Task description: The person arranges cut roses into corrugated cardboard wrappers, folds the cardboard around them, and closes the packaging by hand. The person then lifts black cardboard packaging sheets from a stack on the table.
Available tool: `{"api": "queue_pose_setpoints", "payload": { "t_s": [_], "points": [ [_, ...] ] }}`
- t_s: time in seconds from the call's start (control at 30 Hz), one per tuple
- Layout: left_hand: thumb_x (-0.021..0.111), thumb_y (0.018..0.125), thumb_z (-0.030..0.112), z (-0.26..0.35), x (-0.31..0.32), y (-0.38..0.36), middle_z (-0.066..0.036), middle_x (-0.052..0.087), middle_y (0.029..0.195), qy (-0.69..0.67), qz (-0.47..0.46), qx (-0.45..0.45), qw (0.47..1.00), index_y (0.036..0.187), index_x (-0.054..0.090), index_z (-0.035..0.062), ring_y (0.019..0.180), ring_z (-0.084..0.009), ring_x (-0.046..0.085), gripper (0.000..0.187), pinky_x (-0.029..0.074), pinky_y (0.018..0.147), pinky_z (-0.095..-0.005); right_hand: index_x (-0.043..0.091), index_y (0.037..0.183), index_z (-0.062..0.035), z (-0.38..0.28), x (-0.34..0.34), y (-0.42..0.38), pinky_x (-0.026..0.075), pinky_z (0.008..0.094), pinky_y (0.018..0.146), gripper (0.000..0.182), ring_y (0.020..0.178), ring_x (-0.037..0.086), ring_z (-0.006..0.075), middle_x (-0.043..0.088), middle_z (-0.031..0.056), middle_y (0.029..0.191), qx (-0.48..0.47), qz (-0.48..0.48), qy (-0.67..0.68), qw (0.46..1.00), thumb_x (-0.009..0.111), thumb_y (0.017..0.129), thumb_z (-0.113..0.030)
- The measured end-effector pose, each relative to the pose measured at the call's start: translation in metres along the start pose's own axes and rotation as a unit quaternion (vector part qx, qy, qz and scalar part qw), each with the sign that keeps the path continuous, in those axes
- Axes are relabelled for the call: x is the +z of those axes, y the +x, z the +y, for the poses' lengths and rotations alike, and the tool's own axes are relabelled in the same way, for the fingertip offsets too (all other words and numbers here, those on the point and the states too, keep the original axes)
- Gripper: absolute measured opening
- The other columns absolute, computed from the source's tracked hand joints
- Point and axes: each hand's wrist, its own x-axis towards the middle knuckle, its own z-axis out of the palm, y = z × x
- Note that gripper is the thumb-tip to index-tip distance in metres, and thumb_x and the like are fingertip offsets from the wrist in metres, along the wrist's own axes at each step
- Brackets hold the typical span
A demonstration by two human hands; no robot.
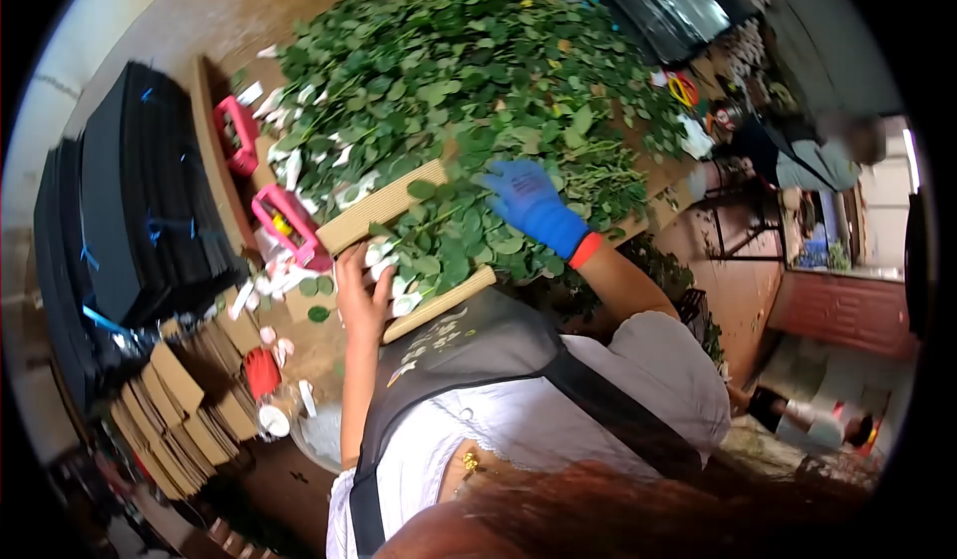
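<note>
White rose blooms (pixel 381 257) on leafy green stems (pixel 454 235) lie in a small bunch on a corrugated cardboard sheet (pixel 384 203), its two edges standing up on either side. At the bloom end, my bare left hand (pixel 361 295) touches the flowers and the cardboard's corner, with thumb and fingers apart. My right hand (pixel 528 200), in a blue glove with a red cuff, rests over the stems and leaves at the other end, its fingers stretched out. What lies under the gloved palm is hidden. A large heap of leafy rose stems (pixel 429 70) covers the table beyond.
Two pink handled tools (pixel 291 225) stand left of the bunch. Stacks of black sheets (pixel 150 200) and folded cardboard (pixel 179 409) are at the left. Rolled dark plastic film (pixel 668 5) lies at the far end. Another person (pixel 797 160) works at right; a further person (pixel 807 419) is behind.
</note>
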Motion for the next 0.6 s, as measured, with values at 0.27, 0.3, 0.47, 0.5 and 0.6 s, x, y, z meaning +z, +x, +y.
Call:
{"api": "queue_pose_setpoints", "payload": {
  "t_s": [0.27,0.3,0.47,0.5,0.6],
  "points": [
    [0.076,0.086,0.011,-0.018,0.006,-0.003,-0.016,0.059,0.117,-0.048,-0.031,-0.038,0.998,0.129,0.053,0.0024,0.105,-0.0306,0.061,0.049,0.052,0.087,-0.0384,0.064,0.125,-0.0221,-0.004,-0.016,0.001,0.044,0.0426,0.097,0.039,0.11,0.057,0.0268,0.059,0.006,0.123,0.022,-0.002,0.021,1.0,0.064,0.086,-0.02],
    [0.075,0.086,0.01,-0.019,0.006,-0.003,-0.016,0.059,0.117,-0.041,-0.043,-0.031,0.998,0.126,0.054,0.0025,0.105,-0.0303,0.061,0.046,0.052,0.087,-0.0381,0.065,0.123,-0.0225,-0.003,-0.028,0.007,0.045,0.0424,0.095,0.037,0.108,0.058,0.0263,0.061,0.0052,0.121,0.019,-0.022,0.022,0.999,0.064,0.086,-0.019],
    [0.076,0.085,0.006,-0.012,0.003,-0.002,-0.016,0.061,0.113,-0.085,-0.038,-0.061,0.994,0.12,0.057,0.0012,0.102,-0.0288,0.063,0.04,0.054,0.085,-0.0363,0.067,0.116,-0.0215,-0.034,-0.099,0.013,0.045,0.0434,0.091,0.035,0.104,0.06,0.027,0.064,0.0051,0.109,0.025,-0.066,-0.045,0.997,0.065,0.082,-0.014],
    [0.076,0.086,0.007,-0.012,0.003,-0.002,-0.016,0.061,0.113,-0.068,-0.032,-0.043,0.996,0.121,0.057,0.0012,0.101,-0.0288,0.064,0.041,0.055,0.084,-0.0359,0.067,0.116,-0.0217,-0.032,-0.092,0.017,0.046,0.044,0.092,0.034,0.103,0.061,0.0276,0.064,0.0063,0.111,0.033,-0.088,-0.028,0.995,0.065,0.082,-0.016],
    [0.077,0.085,0.009,-0.008,0.002,0.0,-0.016,0.061,0.116,-0.074,-0.046,-0.064,0.994,0.122,0.057,0.0013,0.099,-0.0284,0.064,0.042,0.055,0.082,-0.0367,0.067,0.122,-0.0209,0.002,-0.006,0.002,0.047,0.0446,0.095,0.037,0.106,0.062,0.0316,0.064,0.0134,0.12,-0.004,-0.051,0.03,0.998,0.067,0.085,-0.024]
  ]
}}
